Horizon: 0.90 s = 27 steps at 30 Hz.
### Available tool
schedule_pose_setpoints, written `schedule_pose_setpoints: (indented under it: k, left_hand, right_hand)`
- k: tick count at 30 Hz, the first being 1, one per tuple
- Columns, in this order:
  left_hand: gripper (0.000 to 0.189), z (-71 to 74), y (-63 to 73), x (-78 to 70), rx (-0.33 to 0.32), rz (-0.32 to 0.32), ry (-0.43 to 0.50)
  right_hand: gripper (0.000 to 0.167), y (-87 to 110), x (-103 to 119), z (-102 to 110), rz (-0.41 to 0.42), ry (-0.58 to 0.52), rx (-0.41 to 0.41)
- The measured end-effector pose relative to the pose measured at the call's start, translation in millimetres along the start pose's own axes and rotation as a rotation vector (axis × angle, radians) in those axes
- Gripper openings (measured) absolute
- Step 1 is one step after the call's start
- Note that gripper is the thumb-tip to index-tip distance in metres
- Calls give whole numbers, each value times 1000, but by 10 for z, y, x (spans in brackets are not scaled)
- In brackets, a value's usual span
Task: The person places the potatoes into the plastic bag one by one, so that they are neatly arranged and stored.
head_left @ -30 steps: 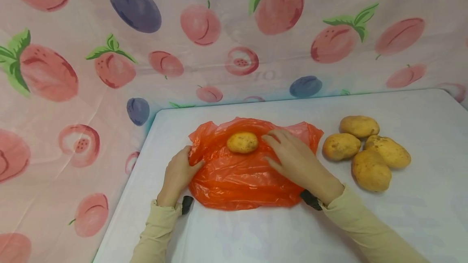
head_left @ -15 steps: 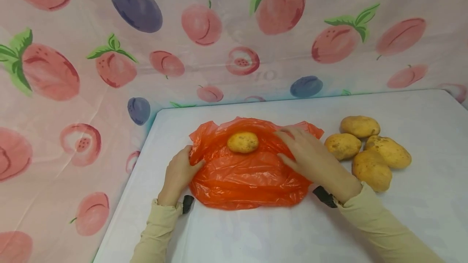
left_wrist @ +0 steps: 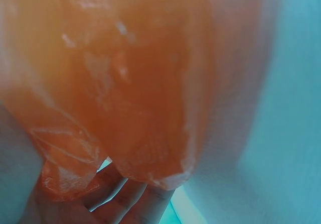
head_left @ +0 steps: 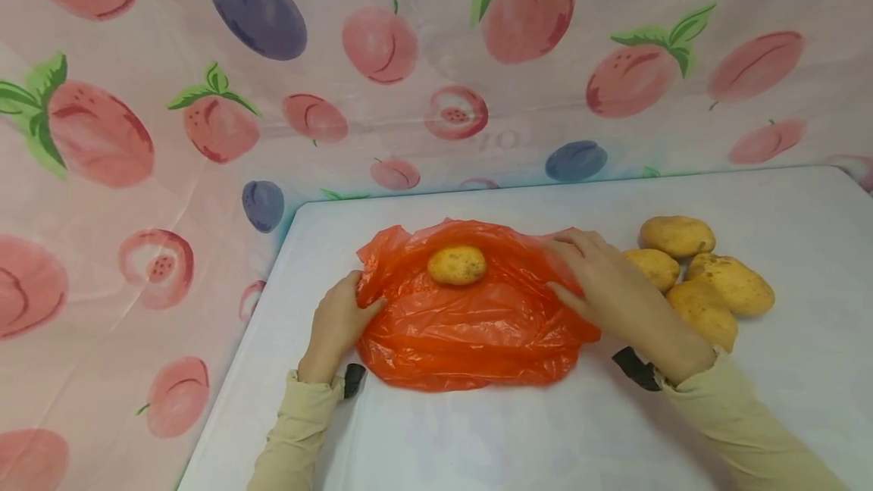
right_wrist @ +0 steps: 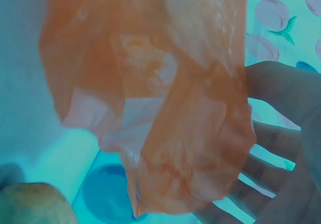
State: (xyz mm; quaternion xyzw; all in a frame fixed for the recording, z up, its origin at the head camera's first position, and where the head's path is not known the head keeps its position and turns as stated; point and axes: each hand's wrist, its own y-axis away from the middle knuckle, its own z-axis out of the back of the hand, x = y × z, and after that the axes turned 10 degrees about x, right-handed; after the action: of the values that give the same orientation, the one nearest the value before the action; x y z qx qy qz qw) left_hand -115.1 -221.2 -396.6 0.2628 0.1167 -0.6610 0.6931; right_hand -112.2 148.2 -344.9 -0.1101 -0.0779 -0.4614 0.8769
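Observation:
A red-orange plastic bag [head_left: 457, 324] lies spread on the white table, its crinkled film folded up along the front and back. One potato [head_left: 457, 264] sits within the bag's folds, toward the back. My left hand [head_left: 336, 324] holds the bag's left edge, thumb over the film; in the left wrist view its fingers [left_wrist: 143, 204] show beneath the bag. At the right edge my right hand [head_left: 607, 294] grips the film with thumb and fingertips. The right wrist view shows that hand's fingers [right_wrist: 268, 176] reaching behind the orange film [right_wrist: 195, 148].
Several potatoes [head_left: 730, 283] lie grouped on the table [head_left: 477, 438] right of the bag, partly behind my right hand and forearm. A fruit-printed cloth [head_left: 409, 44] hangs along the back and left sides of the table.
My right hand has moved right from beside the potato to the bag's right edge, and the film there has shifted outward. My left hand and the potato in the bag have stayed put.

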Motion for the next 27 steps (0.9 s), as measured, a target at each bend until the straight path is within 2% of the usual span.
schedule_pose_setpoints:
  k: [13, 20, 27]
  left_hand:
    - [57, 2, 2, 0, 3, 1, -7]
    - [57, 5, -4, -2, 8, -6, -13]
    - [56, 5, -1, 8, 8, -4, -13]
  right_hand:
    - [56, 107, -148, 5, -27, 53, -35]
    - [54, 159, -251, 68, -100, 30, 11]
    - [52, 166, -347, 90, -110, 5, 17]
